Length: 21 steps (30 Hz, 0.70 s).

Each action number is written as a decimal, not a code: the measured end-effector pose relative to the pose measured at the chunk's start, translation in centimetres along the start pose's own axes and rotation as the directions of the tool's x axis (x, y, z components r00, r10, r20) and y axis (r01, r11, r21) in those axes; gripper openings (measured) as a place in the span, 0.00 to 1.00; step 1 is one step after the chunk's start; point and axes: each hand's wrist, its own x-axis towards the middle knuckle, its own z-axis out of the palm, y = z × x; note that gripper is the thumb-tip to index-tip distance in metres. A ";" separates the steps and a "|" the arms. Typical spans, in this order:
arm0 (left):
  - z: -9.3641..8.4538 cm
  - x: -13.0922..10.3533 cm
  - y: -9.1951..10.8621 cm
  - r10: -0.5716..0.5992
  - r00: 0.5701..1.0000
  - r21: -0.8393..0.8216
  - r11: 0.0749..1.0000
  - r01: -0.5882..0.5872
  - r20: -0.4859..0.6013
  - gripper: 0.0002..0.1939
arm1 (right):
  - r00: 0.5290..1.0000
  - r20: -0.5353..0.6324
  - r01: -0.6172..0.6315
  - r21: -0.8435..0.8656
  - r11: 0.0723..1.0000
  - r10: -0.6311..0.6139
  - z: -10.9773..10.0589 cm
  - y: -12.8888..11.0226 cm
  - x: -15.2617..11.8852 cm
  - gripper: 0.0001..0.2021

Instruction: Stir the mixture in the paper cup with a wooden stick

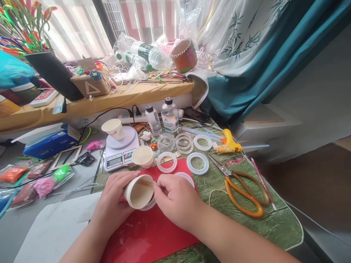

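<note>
A paper cup (140, 195) is tilted with its mouth toward me, and my left hand (113, 193) is wrapped round its side. My right hand (177, 201) pinches a thin wooden stick (148, 182) at the cup's rim; its tip reaches inside. Below the cup lies a red sheet (153, 233), with part of a round mould ring showing under the cup. Another white silicone ring mould (186, 178) is partly hidden behind my right hand. Just beyond stand a second paper cup (143, 157) and two more ring moulds, a left one (167, 168) and a right one (197, 171).
A digital scale (115, 162) bears a paper cup (113, 128). Two clear bottles (170, 120) stand behind clear rings (166, 141). Orange-handled scissors (241, 197) and a yellow glue gun (230, 140) lie at right. Bagged coloured clay (44, 187) is at left.
</note>
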 end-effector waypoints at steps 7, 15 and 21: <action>0.0 0.2 0.1 0.017 1.000 -0.002 1.000 -0.017 -0.021 0.25 | 0.999 0.001 0.045 -0.047 0.998 -0.045 0.1 0.0 0.0 0.16; -0.1 0.3 0.1 0.033 0.999 0.028 0.999 -0.032 -0.021 0.24 | 0.999 0.024 -0.036 0.029 0.999 0.035 0.2 0.1 0.2 0.15; 0.1 0.0 0.1 0.019 1.000 0.028 0.999 -0.018 -0.018 0.24 | 0.999 -0.007 -0.039 0.061 0.997 0.039 0.1 0.1 0.2 0.14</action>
